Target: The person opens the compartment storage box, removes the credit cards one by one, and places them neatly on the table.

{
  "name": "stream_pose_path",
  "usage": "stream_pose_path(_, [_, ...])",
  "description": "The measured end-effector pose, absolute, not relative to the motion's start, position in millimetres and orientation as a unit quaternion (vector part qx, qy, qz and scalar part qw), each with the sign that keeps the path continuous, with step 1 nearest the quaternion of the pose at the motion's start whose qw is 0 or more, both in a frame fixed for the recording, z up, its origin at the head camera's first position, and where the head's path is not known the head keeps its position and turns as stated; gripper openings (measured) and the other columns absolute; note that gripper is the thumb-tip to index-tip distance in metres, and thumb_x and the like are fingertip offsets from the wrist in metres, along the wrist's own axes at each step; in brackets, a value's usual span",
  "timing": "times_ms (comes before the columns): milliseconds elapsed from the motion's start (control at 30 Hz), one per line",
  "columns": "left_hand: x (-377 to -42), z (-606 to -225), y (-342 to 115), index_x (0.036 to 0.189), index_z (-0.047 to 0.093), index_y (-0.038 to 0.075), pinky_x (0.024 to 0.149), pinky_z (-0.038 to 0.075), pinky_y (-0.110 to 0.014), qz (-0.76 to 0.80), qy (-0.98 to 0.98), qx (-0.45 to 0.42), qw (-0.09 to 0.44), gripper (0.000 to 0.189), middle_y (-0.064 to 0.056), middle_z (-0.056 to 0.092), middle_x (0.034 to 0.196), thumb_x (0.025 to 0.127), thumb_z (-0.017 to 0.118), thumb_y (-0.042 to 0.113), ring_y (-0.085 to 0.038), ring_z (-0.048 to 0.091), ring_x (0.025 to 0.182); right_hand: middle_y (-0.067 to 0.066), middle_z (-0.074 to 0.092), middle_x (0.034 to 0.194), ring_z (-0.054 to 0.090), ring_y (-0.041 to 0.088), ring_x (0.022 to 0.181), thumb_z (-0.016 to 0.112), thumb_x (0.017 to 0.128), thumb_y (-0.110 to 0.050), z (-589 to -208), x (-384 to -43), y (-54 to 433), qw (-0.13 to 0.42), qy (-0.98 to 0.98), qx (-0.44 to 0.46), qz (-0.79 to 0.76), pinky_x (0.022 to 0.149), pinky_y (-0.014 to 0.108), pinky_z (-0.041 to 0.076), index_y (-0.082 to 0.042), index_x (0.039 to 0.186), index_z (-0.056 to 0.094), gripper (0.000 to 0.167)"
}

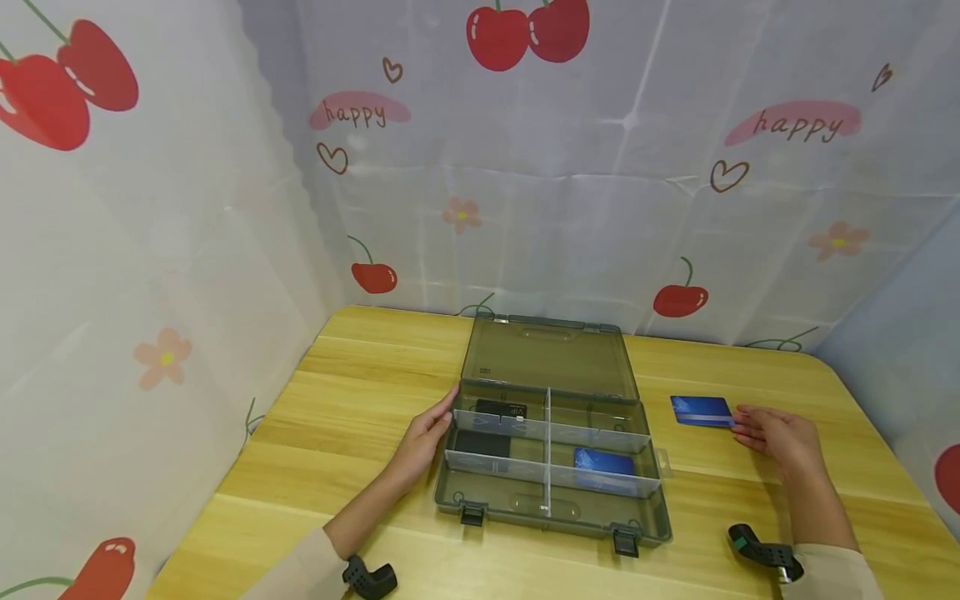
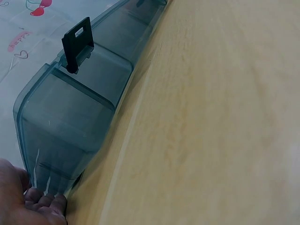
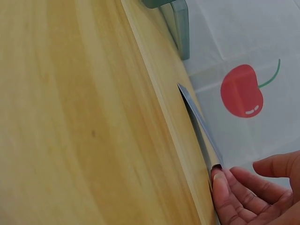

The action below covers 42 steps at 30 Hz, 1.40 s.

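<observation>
A dark translucent divided box (image 1: pixel 551 517) stands on the table with its lid (image 1: pixel 551 358) laid back. My left hand (image 1: pixel 423 437) rests against its left side, and in the left wrist view the fingers (image 2: pixel 44 204) touch the box wall. At the right, my right hand (image 1: pixel 783 442) grips the right edge of a blue card (image 1: pixel 700 410). The right wrist view shows this card (image 3: pixel 200 123) edge-on and slightly tilted, with fingertips (image 3: pixel 219 185) at its near end. Another blue card (image 1: pixel 603 461) lies in the right middle compartment.
A black card marked VIP (image 1: pixel 502 408) lies in the left back compartment. A plain black card (image 1: pixel 482 443) sits in the left middle one. Two dark latches (image 1: pixel 625 542) hang at the box front. A printed cloth (image 1: pixel 525 233) borders the wooden table (image 1: pixel 360 375).
</observation>
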<state>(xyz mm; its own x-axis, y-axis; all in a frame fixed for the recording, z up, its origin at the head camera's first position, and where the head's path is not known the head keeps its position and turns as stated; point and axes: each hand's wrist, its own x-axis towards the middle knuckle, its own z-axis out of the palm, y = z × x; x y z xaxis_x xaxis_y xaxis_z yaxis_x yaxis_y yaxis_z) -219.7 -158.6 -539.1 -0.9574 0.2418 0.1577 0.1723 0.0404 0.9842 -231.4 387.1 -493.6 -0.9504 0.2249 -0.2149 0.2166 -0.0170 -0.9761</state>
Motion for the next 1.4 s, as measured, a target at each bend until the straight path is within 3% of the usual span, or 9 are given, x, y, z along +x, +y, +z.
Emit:
stream_pose_path(167, [-219.1, -537.2, -158.6, 0.157, 0.035, 0.006, 0.123, 0.016, -0.042, 0.674, 0.724, 0.146, 0.025, 0.048, -0.006, 0.029, 0.164, 0.111, 0.040, 0.014, -0.024, 0.019, 0.153, -0.010, 0.073, 0.079, 0.073, 0.008, 0.072, 0.054, 0.105, -0.019, -492.4, -231.9, 385.8, 0.010, -0.714, -0.169, 0.679, 0.067, 0.026, 0.061, -0.019, 0.091, 0.077, 0.027])
stream_pose_path(267, [-219.3, -537.1, -158.6, 0.158, 0.034, 0.006, 0.123, 0.016, -0.043, 0.672, 0.724, 0.150, 0.027, 0.048, -0.007, 0.028, 0.165, 0.111, 0.040, 0.014, -0.026, 0.017, 0.153, -0.010, 0.073, 0.078, 0.072, 0.008, 0.072, 0.053, 0.106, -0.020, -491.9, -232.0, 385.4, 0.012, -0.724, -0.174, 0.667, 0.067, 0.026, 0.061, -0.010, 0.102, 0.075, 0.024])
stream_pose_path(533, [-218.7, -536.3, -158.3, 0.158, 0.033, 0.007, 0.123, 0.018, -0.041, 0.675, 0.723, 0.146, 0.030, 0.048, -0.004, 0.028, 0.165, 0.111, 0.040, 0.013, -0.022, 0.018, 0.153, -0.011, 0.073, 0.079, 0.072, 0.006, 0.073, 0.052, 0.106, -0.019, -491.1, -231.8, 384.3, 0.011, -0.734, -0.174, 0.656, 0.067, 0.025, 0.061, 0.006, 0.120, 0.065, 0.032])
stream_pose_path(633, [-218.5, -536.3, -158.4, 0.158, 0.033, 0.007, 0.123, 0.018, -0.040, 0.675, 0.723, 0.144, 0.028, 0.048, -0.004, 0.029, 0.165, 0.111, 0.040, 0.012, -0.022, 0.019, 0.153, -0.010, 0.074, 0.079, 0.073, 0.006, 0.073, 0.052, 0.106, -0.018, -491.2, -231.8, 384.2, 0.013, -0.731, -0.165, 0.662, 0.067, 0.024, 0.061, 0.005, 0.118, 0.066, 0.030])
stream_pose_path(800, [-218.9, -536.6, -158.6, 0.158, 0.033, 0.007, 0.123, 0.018, -0.040, 0.674, 0.724, 0.144, 0.028, 0.048, -0.003, 0.029, 0.165, 0.111, 0.040, 0.013, -0.021, 0.019, 0.153, -0.009, 0.074, 0.079, 0.073, 0.007, 0.073, 0.051, 0.106, -0.017, -491.2, -231.8, 384.6, 0.016, -0.722, -0.162, 0.673, 0.067, 0.024, 0.061, -0.007, 0.104, 0.073, 0.024])
stream_pose_path(1133, [-217.6, -536.3, -158.2, 0.158, 0.034, 0.006, 0.123, 0.018, -0.038, 0.676, 0.723, 0.142, 0.026, 0.048, -0.004, 0.030, 0.164, 0.111, 0.040, 0.011, -0.021, 0.020, 0.153, -0.007, 0.075, 0.079, 0.073, 0.009, 0.073, 0.053, 0.106, -0.018, -484.6, -229.9, 382.6, 0.015, -0.713, -0.154, 0.684, 0.065, 0.025, 0.061, -0.022, 0.087, 0.075, 0.029])
stream_pose_path(1233, [-217.2, -536.7, -158.3, 0.157, 0.035, 0.006, 0.123, 0.018, -0.037, 0.675, 0.724, 0.140, 0.025, 0.048, -0.004, 0.030, 0.164, 0.111, 0.040, 0.011, -0.020, 0.020, 0.153, -0.010, 0.075, 0.080, 0.073, 0.008, 0.074, 0.055, 0.105, -0.023, -478.7, -229.4, 378.6, 0.021, -0.733, -0.148, 0.664, 0.066, 0.024, 0.061, -0.011, 0.103, 0.075, 0.023])
stream_pose_path(1400, [-217.8, -538.1, -158.6, 0.157, 0.035, 0.006, 0.123, 0.018, -0.038, 0.676, 0.723, 0.140, 0.025, 0.048, -0.004, 0.030, 0.164, 0.111, 0.040, 0.012, -0.021, 0.020, 0.153, -0.016, 0.073, 0.083, 0.072, 0.005, 0.076, 0.054, 0.106, -0.030, -466.9, -228.4, 369.0, 0.030, -0.768, -0.132, 0.626, 0.068, 0.021, 0.060, 0.010, 0.131, 0.058, 0.048])
